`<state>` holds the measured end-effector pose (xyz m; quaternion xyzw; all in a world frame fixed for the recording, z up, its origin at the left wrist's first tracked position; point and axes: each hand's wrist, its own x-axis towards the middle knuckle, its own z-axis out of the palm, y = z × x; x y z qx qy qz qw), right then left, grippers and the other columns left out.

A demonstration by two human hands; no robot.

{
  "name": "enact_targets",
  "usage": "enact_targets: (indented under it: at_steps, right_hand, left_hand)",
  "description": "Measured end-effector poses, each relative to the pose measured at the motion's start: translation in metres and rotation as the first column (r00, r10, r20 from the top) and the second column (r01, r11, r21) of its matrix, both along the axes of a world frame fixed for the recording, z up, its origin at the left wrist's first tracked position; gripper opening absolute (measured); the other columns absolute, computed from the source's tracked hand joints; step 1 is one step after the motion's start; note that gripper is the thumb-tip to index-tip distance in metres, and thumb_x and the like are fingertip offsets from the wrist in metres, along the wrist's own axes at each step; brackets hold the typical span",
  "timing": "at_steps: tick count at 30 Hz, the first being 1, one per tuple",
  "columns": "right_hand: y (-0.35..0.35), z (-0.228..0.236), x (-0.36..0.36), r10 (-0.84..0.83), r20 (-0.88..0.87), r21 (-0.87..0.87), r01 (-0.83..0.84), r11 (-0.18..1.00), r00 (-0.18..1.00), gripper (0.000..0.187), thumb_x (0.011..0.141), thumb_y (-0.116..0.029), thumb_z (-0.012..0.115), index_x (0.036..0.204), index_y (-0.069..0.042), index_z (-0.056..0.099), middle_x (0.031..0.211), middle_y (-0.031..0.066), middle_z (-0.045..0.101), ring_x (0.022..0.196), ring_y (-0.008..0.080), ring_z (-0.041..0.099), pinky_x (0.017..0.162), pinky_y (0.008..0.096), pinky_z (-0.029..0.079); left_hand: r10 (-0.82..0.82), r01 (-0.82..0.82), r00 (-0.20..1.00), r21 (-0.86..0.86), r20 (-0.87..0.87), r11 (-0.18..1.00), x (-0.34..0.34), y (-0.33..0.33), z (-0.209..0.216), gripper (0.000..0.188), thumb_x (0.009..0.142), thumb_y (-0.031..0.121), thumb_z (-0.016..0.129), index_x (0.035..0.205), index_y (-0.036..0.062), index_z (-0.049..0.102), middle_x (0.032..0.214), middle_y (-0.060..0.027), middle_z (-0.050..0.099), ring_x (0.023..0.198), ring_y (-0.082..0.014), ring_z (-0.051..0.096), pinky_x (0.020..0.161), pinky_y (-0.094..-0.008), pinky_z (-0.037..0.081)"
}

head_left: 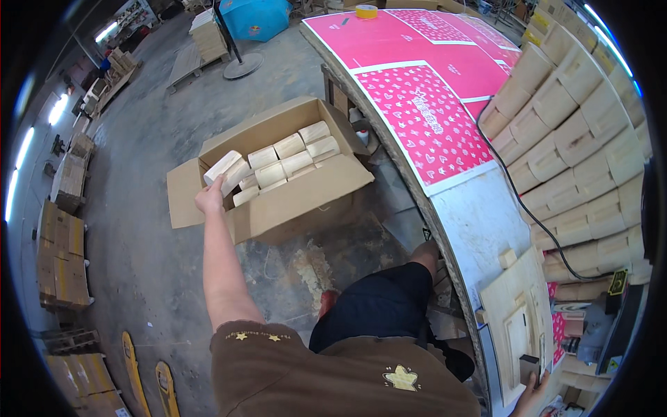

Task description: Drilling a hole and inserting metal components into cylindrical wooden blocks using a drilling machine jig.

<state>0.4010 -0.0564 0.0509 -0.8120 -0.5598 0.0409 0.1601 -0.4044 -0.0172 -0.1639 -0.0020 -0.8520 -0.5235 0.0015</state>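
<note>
My left hand is closed on a pale wooden block at the left end of an open cardboard box. The box stands on the floor, and several similar wooden blocks lie in rows inside it. At the lower right, my right hand has its fingertips on a small dark block, apparently gripping it. That block rests against a light wooden panel with a raised frame, lying on the workbench. The lower frame edge cuts off part of this hand.
The long workbench bears pink printed sheets and a yellow tape roll. Stacked wooden pieces rise along its right side, with a black cable before them. A yellow pallet jack and cartons are at left.
</note>
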Motion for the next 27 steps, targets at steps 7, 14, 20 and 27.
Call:
enact_targets:
  at_steps: [7, 14, 20, 27]
  right_hand:
    - [0.010, 0.006, -0.018, -0.055, 0.254, -0.200, 0.108, 0.974, 0.966, 0.051, 0.084, -0.030, 0.061, 0.124, -0.001, 0.049, 0.117, 0.0238, 0.054, 0.106, 0.0348, 0.054, 0.089, 0.0396, 0.042]
    - [0.011, -0.004, -0.007, -0.018, 0.176, -0.174, 0.049, 0.984, 0.984, 0.048, 0.081, -0.024, 0.066, 0.118, 0.003, 0.052, 0.110, 0.0256, 0.056, 0.102, 0.0352, 0.055, 0.087, 0.0397, 0.043]
    - [0.004, -0.020, 0.021, -0.048, 0.089, -0.110, 0.057, 0.992, 0.995, 0.051, 0.083, -0.033, 0.064, 0.118, 0.002, 0.052, 0.116, 0.0255, 0.053, 0.107, 0.0362, 0.051, 0.091, 0.0403, 0.040]
    - [-0.005, -0.031, 0.056, -0.115, 0.320, -0.274, 0.209, 0.939, 0.940, 0.062, 0.084, -0.042, 0.059, 0.128, 0.000, 0.044, 0.130, 0.0237, 0.044, 0.119, 0.0364, 0.043, 0.100, 0.0413, 0.033]
  left_hand:
    - [0.031, -0.021, 0.994, -0.096, 0.105, 0.995, -0.032, 0.004, -0.042, 0.050, 0.061, 0.039, 0.079, 0.074, -0.0078, 0.066, 0.075, -0.0166, 0.065, 0.068, -0.0229, 0.062, 0.068, -0.0344, 0.049]
    - [0.032, -0.018, 0.997, -0.175, 0.076, 0.984, -0.068, 0.012, -0.098, 0.049, 0.064, 0.040, 0.076, 0.066, -0.0076, 0.065, 0.065, -0.0153, 0.062, 0.059, -0.0221, 0.059, 0.064, -0.0356, 0.047]
    - [-0.005, 0.023, 0.993, -0.148, 0.122, 0.989, -0.082, 0.018, -0.113, 0.046, 0.066, 0.036, 0.076, 0.067, -0.0086, 0.065, 0.066, -0.0150, 0.063, 0.060, -0.0225, 0.059, 0.064, -0.0366, 0.046]
    - [-0.366, 0.435, 0.900, -0.544, 0.238, 0.717, -0.075, 0.023, -0.148, 0.036, 0.077, 0.013, 0.056, 0.108, -0.0046, 0.058, 0.105, -0.0267, 0.059, 0.101, -0.0354, 0.057, 0.088, -0.0403, 0.043]
